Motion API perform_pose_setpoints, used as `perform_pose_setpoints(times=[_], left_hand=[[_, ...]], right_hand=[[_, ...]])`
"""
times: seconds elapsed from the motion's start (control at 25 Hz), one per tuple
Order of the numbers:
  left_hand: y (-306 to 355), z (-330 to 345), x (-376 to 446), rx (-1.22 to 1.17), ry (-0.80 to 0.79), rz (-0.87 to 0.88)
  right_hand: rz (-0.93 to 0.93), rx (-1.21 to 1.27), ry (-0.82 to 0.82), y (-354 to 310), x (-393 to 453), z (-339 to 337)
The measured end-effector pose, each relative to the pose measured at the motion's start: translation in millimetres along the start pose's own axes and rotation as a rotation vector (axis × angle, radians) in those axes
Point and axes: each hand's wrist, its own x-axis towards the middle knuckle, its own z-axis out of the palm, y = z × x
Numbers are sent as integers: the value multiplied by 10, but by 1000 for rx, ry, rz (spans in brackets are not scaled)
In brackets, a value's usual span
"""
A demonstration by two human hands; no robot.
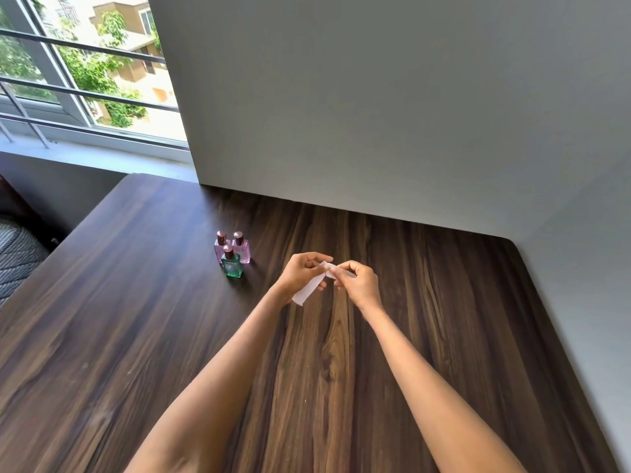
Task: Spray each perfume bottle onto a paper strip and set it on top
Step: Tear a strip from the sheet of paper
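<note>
Three small perfume bottles stand close together on the wooden table [136, 319]: a green one [233, 267] in front and two pink ones [219, 251] [243, 252] behind, all with dark caps. To their right, above the table, both hands hold white paper strips [305, 292]. My left hand [302, 273] grips the strips, which hang down below it. My right hand [358, 281] pinches the upper end of the paper with its fingertips. Part of the paper is hidden by the fingers.
A grey wall runs along the table's far edge and right side. A window with a railing lies at the far left, and a woven cushion sits beyond the table's left edge.
</note>
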Motion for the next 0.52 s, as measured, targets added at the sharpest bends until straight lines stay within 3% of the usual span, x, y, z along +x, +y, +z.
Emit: perform_pose_setpoints(times=[0.12, 0.2, 0.36, 0.52], left_hand=[[-29, 22, 14, -63, 154, 13], [-44, 73, 33, -114, 261, -3], [-42, 160, 46, -93, 354, -26], [-16, 97, 30, -168, 309, -96]], right_hand=[[157, 553, 2, -17, -14, -47], [197, 771, -55, 9, -23, -30], [160, 529, -18, -27, -39, 164], [135, 319, 107, -90, 49, 249]])
